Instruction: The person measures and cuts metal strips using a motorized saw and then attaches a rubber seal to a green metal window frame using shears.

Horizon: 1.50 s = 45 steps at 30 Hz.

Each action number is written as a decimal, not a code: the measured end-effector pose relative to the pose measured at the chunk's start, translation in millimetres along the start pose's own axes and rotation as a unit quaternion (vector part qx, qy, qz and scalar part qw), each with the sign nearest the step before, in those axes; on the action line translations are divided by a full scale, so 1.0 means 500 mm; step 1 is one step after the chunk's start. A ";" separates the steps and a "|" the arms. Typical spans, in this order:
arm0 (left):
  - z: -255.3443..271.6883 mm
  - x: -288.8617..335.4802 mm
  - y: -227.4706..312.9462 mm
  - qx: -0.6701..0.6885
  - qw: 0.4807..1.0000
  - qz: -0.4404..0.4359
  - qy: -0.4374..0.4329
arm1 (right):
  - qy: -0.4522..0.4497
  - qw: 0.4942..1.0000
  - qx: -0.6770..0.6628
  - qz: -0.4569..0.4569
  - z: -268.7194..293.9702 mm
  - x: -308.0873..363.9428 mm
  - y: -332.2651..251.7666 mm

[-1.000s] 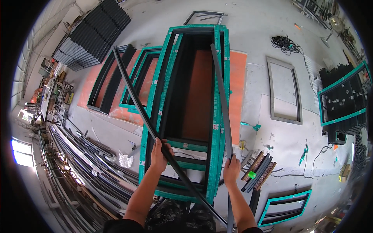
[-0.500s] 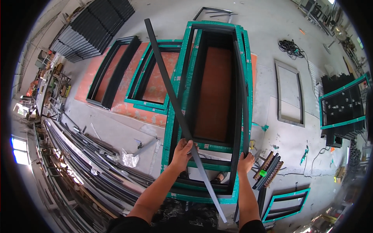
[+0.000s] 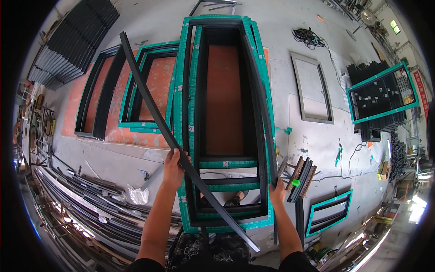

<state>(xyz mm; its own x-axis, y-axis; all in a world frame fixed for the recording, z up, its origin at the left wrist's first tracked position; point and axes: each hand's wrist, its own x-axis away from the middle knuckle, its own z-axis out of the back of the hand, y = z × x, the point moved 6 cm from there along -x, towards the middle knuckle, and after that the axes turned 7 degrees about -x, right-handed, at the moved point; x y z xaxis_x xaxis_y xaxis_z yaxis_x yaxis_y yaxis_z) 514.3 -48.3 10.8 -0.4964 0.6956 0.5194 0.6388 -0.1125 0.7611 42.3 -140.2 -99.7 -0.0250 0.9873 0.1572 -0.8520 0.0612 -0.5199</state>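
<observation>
My left hand [image 3: 173, 168] is closed round a long dark metal bar [image 3: 149, 102]. The bar slants over the stack's left side, its far end up to the left and its near end low near my body. At the stack's right edge, my right hand [image 3: 277, 192] grips a second dark bar [image 3: 268, 131], which reaches away along that side. Beneath both lies a stack of tall black rectangular frames [image 3: 185, 113] faced with green tape. My right fingers are partly hidden.
Smaller frames [image 3: 145, 124] lie left on an orange-red sheet [image 3: 68, 122]. Many loose bars [image 3: 90, 199] cover the lower left floor. On the right are a bundle of short profiles [image 3: 302, 181], a grey frame [image 3: 312, 88], a coiled black cable [image 3: 308, 37] and a small green-edged frame [image 3: 329, 213].
The whole view has shifted. My left hand has carried its bar leftward, from over the stack's opening to its left edge. My right hand keeps its hold by the right edge.
</observation>
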 end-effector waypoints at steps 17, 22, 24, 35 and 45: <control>-0.506 0.112 0.270 -0.153 0.961 -0.177 -0.149 | -0.079 0.914 -0.343 0.202 0.226 0.135 -0.557; -0.632 0.111 0.356 -0.416 0.834 -0.350 -0.093 | -0.048 0.895 -0.250 0.366 0.277 0.040 -0.698; -0.628 0.099 0.394 -0.564 0.718 -0.407 -0.035 | 0.038 0.879 -0.173 0.444 0.362 0.013 -0.717; -0.364 0.079 0.165 -0.786 0.303 -0.397 -0.364 | -0.380 0.888 0.217 0.143 0.464 -0.060 -0.179; -0.372 0.019 0.148 -0.787 0.288 -0.383 -0.389 | -0.050 0.922 0.080 0.375 0.433 0.352 -0.212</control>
<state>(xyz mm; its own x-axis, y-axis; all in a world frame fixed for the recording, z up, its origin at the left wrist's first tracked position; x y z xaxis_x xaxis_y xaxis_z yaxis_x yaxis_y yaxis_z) 447.3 -181.9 144.2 0.5355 0.8236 0.1869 -0.8442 0.5286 0.0893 14.8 -4.5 164.9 -0.6803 0.7238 -0.1156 -0.6413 -0.6642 -0.3841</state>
